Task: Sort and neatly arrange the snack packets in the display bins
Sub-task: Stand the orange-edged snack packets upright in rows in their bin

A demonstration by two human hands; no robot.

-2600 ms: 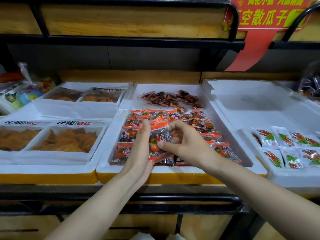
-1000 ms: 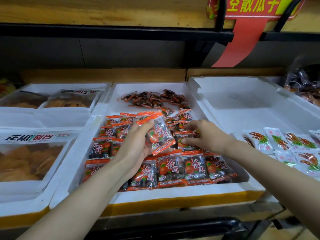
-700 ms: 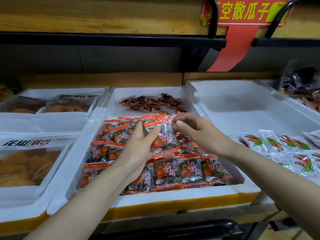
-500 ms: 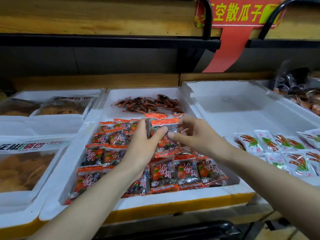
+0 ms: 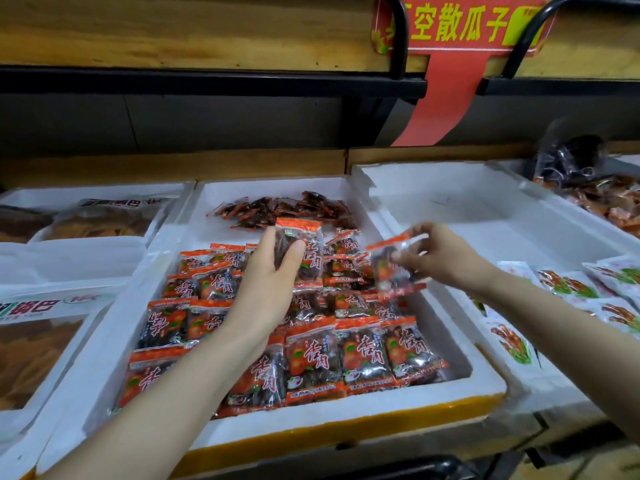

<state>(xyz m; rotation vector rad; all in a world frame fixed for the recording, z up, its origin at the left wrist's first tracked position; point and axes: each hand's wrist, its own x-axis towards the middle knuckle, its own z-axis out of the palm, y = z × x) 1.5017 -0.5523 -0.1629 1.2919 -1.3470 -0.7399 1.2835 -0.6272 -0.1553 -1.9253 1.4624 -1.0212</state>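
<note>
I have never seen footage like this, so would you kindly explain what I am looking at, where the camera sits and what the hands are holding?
There is no machine here. A person wears one wide-angle camera on the head, looking forward and down, so both bare arms reach in from the bottom edge. The left hand holds up an orange-and-black snack packet. The right hand pinches a second packet, blurred. Below them a white foam bin holds rows of matching packets, with a loose pile of smaller dark packets at its back. The bin to the right holds white-and-green packets at its near end.
</note>
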